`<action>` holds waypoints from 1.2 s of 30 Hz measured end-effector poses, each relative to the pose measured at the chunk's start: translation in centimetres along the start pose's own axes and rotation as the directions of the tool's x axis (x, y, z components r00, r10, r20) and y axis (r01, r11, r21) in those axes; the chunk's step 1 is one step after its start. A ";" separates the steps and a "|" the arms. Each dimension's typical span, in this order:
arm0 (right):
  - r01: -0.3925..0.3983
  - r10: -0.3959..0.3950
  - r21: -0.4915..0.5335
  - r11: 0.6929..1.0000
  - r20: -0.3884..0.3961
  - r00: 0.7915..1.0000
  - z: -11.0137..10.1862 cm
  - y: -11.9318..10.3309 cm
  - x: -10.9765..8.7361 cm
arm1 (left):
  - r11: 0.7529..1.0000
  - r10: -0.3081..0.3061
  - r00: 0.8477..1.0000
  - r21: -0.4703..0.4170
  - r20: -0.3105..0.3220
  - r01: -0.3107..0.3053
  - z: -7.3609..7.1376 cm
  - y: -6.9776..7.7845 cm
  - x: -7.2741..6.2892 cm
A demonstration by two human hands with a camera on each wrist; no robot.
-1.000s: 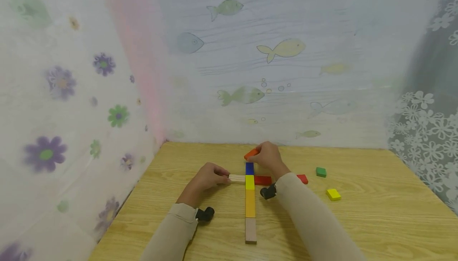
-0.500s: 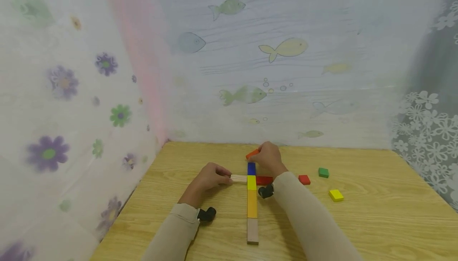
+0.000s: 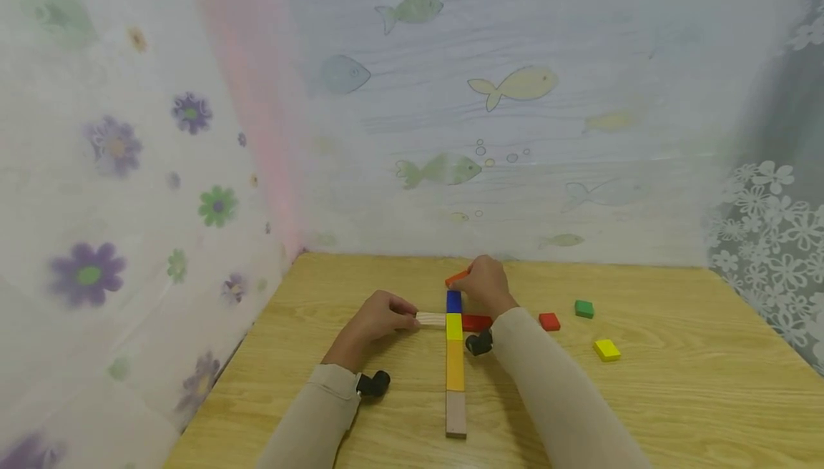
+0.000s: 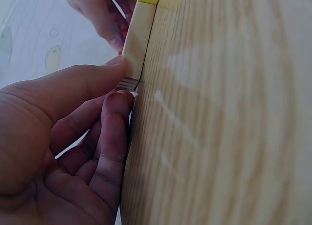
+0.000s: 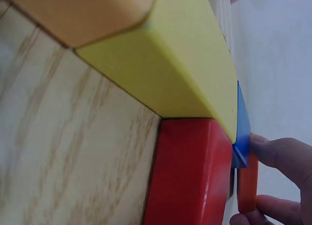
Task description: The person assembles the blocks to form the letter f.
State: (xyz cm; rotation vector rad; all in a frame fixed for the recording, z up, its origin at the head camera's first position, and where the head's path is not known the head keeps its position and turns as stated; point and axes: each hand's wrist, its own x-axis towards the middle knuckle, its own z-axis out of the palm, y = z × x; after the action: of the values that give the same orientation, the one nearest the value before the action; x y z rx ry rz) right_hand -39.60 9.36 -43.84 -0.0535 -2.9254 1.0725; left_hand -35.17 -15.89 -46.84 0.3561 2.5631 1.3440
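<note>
On the table, wooden blocks form a cross. My left hand [image 3: 380, 315] pinches the outer end of the plain wood block [image 3: 431, 319], the cross's left arm; thumb and fingers show at that end in the left wrist view. At the far end, my right hand [image 3: 487, 284] holds a slanted orange block [image 5: 247, 183] between thumb and fingers, right by the blue block [image 3: 454, 302]. Nearer me, a yellow block [image 3: 454, 327], an amber block [image 3: 455, 365] and a brown block [image 3: 455, 412] line up. A red block [image 5: 187, 171] meets the yellow one on the right.
Loose to the right lie a small red block [image 3: 549, 322], a green block [image 3: 584, 309] and a yellow tile-like block [image 3: 606, 350]. Behind the table [image 3: 695, 397] hangs a fish-printed curtain [image 3: 515, 169]; a flowered curtain [image 3: 141, 240] borders the left side.
My right forearm has shifted slightly left, showing more of the loose red block. Both hands keep their holds; the head view has shifted slightly.
</note>
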 end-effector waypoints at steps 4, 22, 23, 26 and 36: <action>-0.035 0.034 0.010 0.999 0.019 0.999 0.2 0.0 0.0 | 1.000 0.008 1.000 -0.002 0.004 -0.008 -0.1 0.2 -0.2; -0.067 0.067 0.000 0.998 0.062 0.996 0.4 -0.2 -0.1 | 1.000 0.026 1.000 -0.018 0.013 -0.026 0.0 0.2 -0.2; -0.065 0.065 -0.002 0.998 0.064 0.996 0.4 -0.2 -0.1 | 1.000 0.026 1.000 -0.016 0.012 -0.026 0.0 0.2 -0.2; -0.059 0.060 -0.010 0.998 0.063 0.996 0.4 -0.2 0.0 | 1.000 0.023 1.000 -0.016 0.010 -0.023 0.0 0.2 -0.2; -0.072 0.072 -0.006 0.997 0.066 0.995 0.2 -0.5 -0.5 | 1.000 0.014 1.000 -0.004 -0.003 -0.014 0.1 0.1 -0.2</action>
State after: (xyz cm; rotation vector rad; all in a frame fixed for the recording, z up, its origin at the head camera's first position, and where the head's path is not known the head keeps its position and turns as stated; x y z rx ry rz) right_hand -39.09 8.77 -43.67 -0.1266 -3.0055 1.0993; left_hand -34.97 -15.77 -46.77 0.3727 2.5649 1.3551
